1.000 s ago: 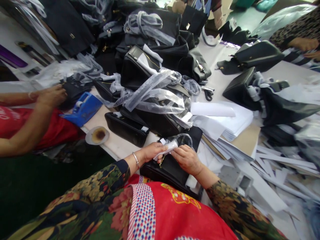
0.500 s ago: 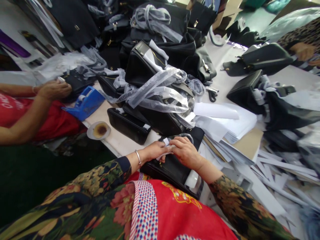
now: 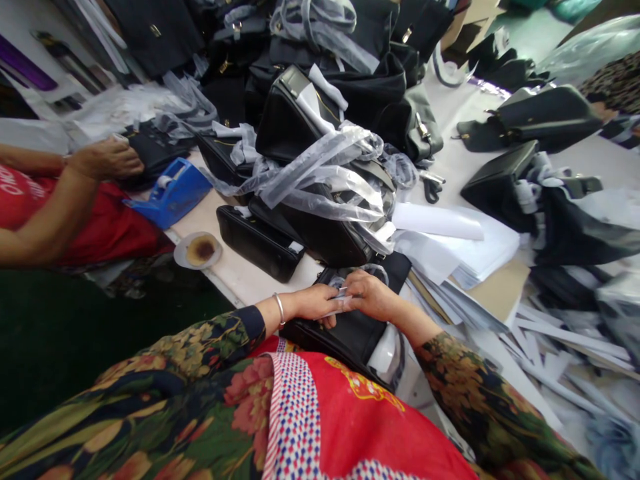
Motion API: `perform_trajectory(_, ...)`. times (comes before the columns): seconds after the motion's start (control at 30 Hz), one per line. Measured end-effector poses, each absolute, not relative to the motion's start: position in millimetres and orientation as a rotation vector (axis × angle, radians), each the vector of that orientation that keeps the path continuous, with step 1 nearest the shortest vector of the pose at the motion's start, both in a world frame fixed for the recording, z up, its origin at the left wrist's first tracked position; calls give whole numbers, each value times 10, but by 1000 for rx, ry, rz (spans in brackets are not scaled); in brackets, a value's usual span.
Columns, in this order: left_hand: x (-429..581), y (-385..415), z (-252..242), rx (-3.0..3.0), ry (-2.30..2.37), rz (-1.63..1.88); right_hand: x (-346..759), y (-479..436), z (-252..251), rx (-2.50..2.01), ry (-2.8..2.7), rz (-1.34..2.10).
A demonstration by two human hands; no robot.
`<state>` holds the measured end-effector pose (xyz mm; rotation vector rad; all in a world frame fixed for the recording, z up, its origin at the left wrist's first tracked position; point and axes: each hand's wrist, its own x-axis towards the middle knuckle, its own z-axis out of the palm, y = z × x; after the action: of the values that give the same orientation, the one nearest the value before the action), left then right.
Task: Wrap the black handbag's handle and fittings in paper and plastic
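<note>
A black handbag [image 3: 350, 337] lies on the table edge against the red apron. Over it, my left hand [image 3: 315, 302] and my right hand [image 3: 373, 295] meet, fingertips close together. Between them they pinch a small piece of thin white wrapping [image 3: 341, 305]; whatever lies inside it is hidden by the fingers. My left fingers are bent under and around the piece, and my right fingers press on it from the other side. Clear plastic film [image 3: 386, 348] sticks out at the bag's lower right. Behind my hands, more film covers part of the bag's top.
Black bags with plastic-wrapped straps [image 3: 325, 180] are heaped ahead. To the left are a bowl [image 3: 199, 251], a blue tape dispenser [image 3: 173, 193] and a co-worker's hand [image 3: 107, 160]. White paper sheets [image 3: 475, 243] and cut strips [image 3: 570, 340] lie to the right.
Both hands stay over the bag, and my right fingers have closed in nearer to my left ones on the white piece. The view has shifted slightly.
</note>
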<state>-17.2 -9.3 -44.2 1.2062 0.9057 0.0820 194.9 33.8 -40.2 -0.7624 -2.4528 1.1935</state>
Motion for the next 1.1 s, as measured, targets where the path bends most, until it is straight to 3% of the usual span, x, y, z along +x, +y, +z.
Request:
perform_trajectory(0.3,-110,-92,-463,1087,1012,91,1957,129,-497,-962,-2213,1123)
perform_trajectory(0.67,-85,-116,-470,1138,1073,154,1910,43,-497,-983,-2321,873)
perform_trajectory(0.93,-93,-135,-503,1136,1059,123,1957,89,-397,-1235,-2292,1104)
perform_trajectory(1.1,-75,-113,-479,1180,1070,96,1933,249,-261,-1167,-2479,1175)
